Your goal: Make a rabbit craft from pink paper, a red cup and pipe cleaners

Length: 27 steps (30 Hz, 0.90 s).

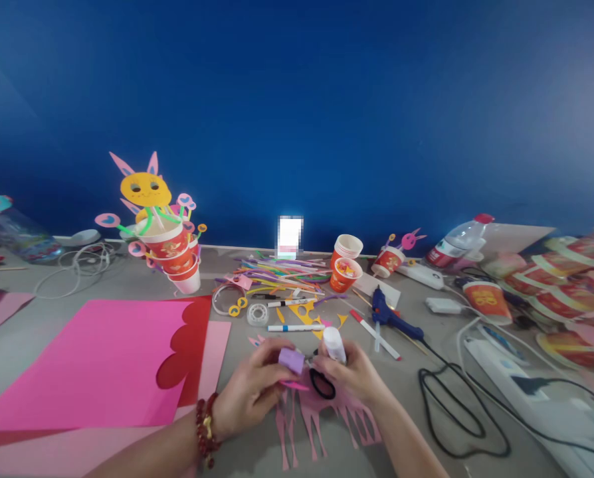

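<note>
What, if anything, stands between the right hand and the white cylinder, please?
Nothing visible does: the right hand holds the white cylinder in its fingers. The black scissor handle shows below, not between them.

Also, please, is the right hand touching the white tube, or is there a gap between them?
Touching. The head view shows it: the right hand has its fingers wrapped around the lower part of the white tube, with no gap visible.

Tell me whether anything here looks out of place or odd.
Yes: a blocky, pixelated white patch before the blue wall, behind the coloured strips, hides whatever is there. Its hard-edged squares match nothing else in view.
</note>
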{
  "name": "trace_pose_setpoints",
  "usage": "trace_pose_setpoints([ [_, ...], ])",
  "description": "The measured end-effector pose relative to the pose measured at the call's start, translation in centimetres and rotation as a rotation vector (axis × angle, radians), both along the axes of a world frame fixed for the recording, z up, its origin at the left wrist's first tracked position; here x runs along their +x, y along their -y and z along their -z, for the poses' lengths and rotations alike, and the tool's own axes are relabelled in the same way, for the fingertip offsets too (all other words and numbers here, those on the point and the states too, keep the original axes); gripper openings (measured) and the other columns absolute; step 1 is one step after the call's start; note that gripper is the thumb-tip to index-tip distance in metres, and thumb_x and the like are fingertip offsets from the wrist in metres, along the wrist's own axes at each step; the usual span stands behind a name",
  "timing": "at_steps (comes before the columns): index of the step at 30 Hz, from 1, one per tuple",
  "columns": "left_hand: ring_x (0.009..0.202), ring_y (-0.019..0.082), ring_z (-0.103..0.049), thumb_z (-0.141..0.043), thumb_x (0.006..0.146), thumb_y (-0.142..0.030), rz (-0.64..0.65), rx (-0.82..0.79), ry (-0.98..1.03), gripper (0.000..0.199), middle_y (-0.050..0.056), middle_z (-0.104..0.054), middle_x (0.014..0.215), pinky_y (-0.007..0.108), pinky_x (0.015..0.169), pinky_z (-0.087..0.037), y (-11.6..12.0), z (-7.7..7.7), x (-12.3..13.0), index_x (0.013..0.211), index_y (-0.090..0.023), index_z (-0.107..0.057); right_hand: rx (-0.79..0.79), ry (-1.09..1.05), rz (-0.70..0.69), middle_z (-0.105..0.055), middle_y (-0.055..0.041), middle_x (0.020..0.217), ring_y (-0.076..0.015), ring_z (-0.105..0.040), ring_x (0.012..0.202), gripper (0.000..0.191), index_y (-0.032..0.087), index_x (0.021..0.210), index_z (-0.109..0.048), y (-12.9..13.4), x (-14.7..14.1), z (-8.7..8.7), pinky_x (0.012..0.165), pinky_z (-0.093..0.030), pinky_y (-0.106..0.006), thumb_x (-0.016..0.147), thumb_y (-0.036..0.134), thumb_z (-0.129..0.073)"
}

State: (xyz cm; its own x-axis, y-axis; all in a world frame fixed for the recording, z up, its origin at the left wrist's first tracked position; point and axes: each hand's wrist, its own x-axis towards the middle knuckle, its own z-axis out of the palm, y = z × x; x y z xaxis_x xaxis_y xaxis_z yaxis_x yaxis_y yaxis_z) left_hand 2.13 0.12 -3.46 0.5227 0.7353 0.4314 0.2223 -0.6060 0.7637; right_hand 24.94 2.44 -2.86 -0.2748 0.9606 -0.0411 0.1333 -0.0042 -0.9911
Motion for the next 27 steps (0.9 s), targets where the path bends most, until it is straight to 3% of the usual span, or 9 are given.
trace_pose_setpoints([
  [7, 0.111, 0.023, -0.055, -0.047, 0.092, -0.015, -0.06, -0.097, 0.103, 0.024, 0.011, -0.053, 0.123, 0.037, 0.098, -0.048, -0.4, -0.5, -0.3, 0.1, -0.021, -0.069, 0.152, 0.323, -0.2, -0.039, 0.0059, 0.06, -0.0106, -0.038, 0.057, 0.01, 0.019, 0.061, -0.046, 0.2, -0.9, -0.9, 0.053, -0.027, -0.021, 0.064, 0.012, -0.053],
  [13, 0.113, 0.023, -0.055, -0.045, 0.09, -0.009, -0.042, -0.056, 0.096, 0.029, 0.01, -0.053, 0.124, 0.037, 0.098, -0.047, -0.1, -0.7, -0.3, 0.101, -0.022, -0.068, 0.234, 0.68, -0.166, -0.053, 0.0047, 0.06, -0.0128, -0.049, 0.059, 0.008, 0.02, 0.064, -0.052, 0.0, -1.2, -1.3, 0.055, -0.028, -0.021, 0.062, 0.012, -0.051],
  [21, 0.117, 0.023, -0.054, -0.046, 0.085, -0.004, -0.061, 0.055, -0.06, 0.029, 0.01, -0.052, 0.128, 0.034, 0.097, -0.047, -0.2, -0.4, -0.6, 0.101, -0.022, -0.063, 0.209, 0.941, -0.176, -0.065, -0.0007, 0.067, -0.0172, -0.057, 0.064, 0.01, 0.021, 0.07, -0.058, 0.1, -1.4, -1.9, 0.055, -0.025, -0.022, 0.064, 0.014, -0.053],
  [27, 0.115, 0.025, -0.058, -0.045, 0.08, -0.002, -0.129, 0.153, -0.261, 0.034, 0.011, -0.052, 0.133, 0.037, 0.094, -0.051, 0.4, -0.1, -0.5, 0.103, -0.022, -0.06, 0.232, 0.992, -0.208, -0.07, -0.0022, 0.074, -0.0191, -0.061, 0.07, 0.015, 0.022, 0.077, -0.063, 0.1, -1.3, -1.6, 0.057, -0.026, -0.023, 0.068, 0.014, -0.054],
])
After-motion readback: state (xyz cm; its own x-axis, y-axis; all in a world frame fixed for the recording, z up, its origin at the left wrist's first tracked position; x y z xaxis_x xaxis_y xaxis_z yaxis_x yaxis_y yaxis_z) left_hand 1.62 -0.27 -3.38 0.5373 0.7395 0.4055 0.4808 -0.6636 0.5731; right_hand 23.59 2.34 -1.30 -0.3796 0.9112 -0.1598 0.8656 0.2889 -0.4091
